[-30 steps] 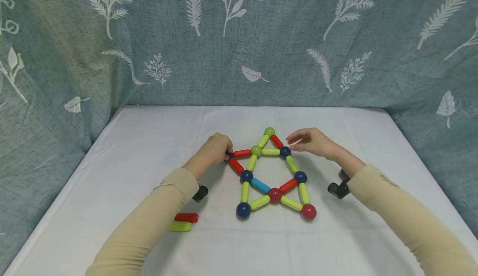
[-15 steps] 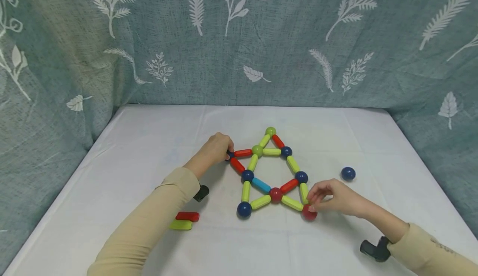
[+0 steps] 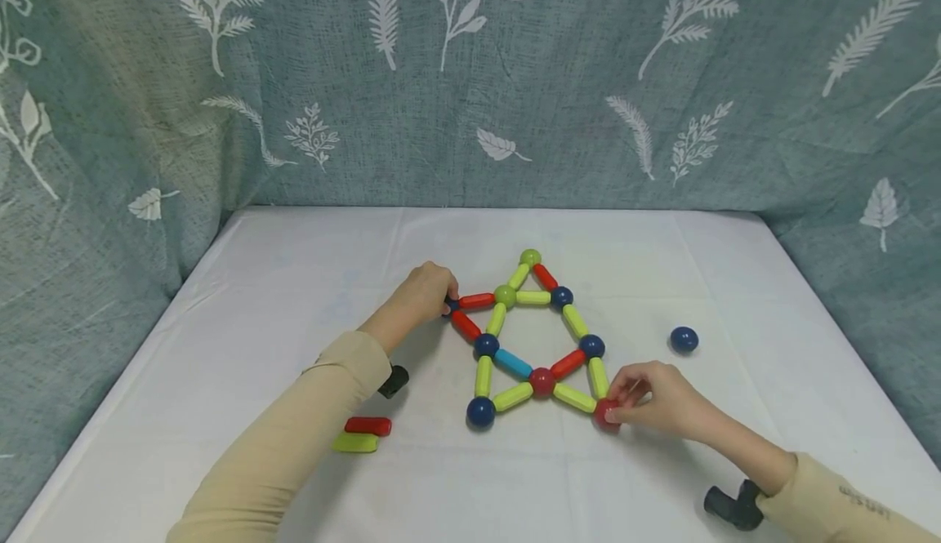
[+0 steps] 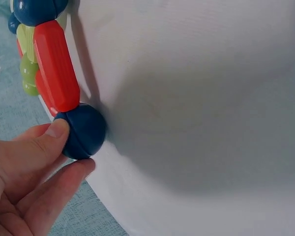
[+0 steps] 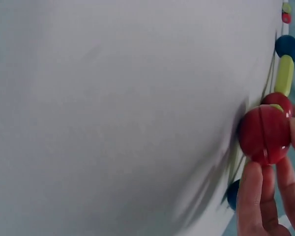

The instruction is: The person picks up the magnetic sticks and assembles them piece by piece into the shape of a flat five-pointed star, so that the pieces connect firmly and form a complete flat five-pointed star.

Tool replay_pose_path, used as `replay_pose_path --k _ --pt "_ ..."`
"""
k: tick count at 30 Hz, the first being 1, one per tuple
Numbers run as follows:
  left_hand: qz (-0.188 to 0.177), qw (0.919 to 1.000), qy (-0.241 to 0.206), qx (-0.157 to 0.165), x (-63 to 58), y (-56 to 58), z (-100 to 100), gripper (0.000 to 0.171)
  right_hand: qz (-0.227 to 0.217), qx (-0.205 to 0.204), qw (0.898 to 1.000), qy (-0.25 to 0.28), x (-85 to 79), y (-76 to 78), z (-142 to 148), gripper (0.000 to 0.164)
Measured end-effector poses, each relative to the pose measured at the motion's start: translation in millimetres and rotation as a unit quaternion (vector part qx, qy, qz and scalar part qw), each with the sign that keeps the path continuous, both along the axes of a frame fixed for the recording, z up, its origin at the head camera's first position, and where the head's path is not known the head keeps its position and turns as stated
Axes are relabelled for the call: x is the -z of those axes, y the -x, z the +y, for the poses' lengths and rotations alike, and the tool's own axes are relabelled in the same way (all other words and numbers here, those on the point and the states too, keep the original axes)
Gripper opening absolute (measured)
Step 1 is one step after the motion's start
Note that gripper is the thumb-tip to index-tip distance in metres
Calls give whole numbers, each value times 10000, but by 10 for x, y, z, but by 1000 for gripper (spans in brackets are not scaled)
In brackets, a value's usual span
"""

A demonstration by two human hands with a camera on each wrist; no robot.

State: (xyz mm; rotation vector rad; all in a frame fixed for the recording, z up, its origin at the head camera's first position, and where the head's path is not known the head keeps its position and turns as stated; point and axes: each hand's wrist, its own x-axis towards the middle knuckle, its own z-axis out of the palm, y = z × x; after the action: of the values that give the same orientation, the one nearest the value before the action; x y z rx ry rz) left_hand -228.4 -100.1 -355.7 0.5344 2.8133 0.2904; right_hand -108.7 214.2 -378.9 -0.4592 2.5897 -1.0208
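Note:
A flat frame of coloured rods and balls lies on the white cloth, built of triangles around an open middle. My left hand [image 3: 430,291] pinches the dark blue ball [image 4: 86,132] at its left corner, where two red rods [image 3: 466,327] meet. At the near right corner my right hand [image 3: 657,400] grips a red ball [image 5: 265,133] between thumb and fingers; two lime rods [image 3: 573,398] join there. Another red ball [image 3: 541,381] sits at the near middle, with a blue rod [image 3: 512,364] on its left. A green ball [image 3: 530,259] tops the far point.
A loose dark blue ball [image 3: 684,340] lies to the right of the frame. Near my left forearm lie a loose red rod [image 3: 368,426] and a lime rod [image 3: 356,442]. A patterned teal curtain [image 3: 470,118] hangs behind the table.
My right hand has come from the frame's far right side down to the near right red ball and taken hold of it. The loose blue ball has come into view. My left hand stays put.

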Motion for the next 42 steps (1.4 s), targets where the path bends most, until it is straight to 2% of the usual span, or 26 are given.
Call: replay_pose_path --k 6,10,18,23,27,36,42 --pt "-16 9999 7 152 -16 -76 -60 17 112 422 9985 -322 -48 63 20 14" --pt "-31 9996 -13 273 -13 -172 -119 18 203 726 9964 -385 -60 163 60 12" --pt "-185 9985 -136 495 -14 -473 -137 16 176 1338 9899 -440 -46 472 97 20" --pt "-177 9986 -271 428 -6 -675 -67 13 -127 1803 9828 -377 -10 662 95 26" --pt "-82 9981 -406 464 -6 -808 6 19 -255 2113 9768 -232 31 781 93 31" --pt "20 9972 -443 604 16 -973 151 31 -405 2376 9705 66 68 931 65 34" --pt "85 9963 -509 692 15 -1012 143 27 -552 2492 9669 41 54 954 56 34"
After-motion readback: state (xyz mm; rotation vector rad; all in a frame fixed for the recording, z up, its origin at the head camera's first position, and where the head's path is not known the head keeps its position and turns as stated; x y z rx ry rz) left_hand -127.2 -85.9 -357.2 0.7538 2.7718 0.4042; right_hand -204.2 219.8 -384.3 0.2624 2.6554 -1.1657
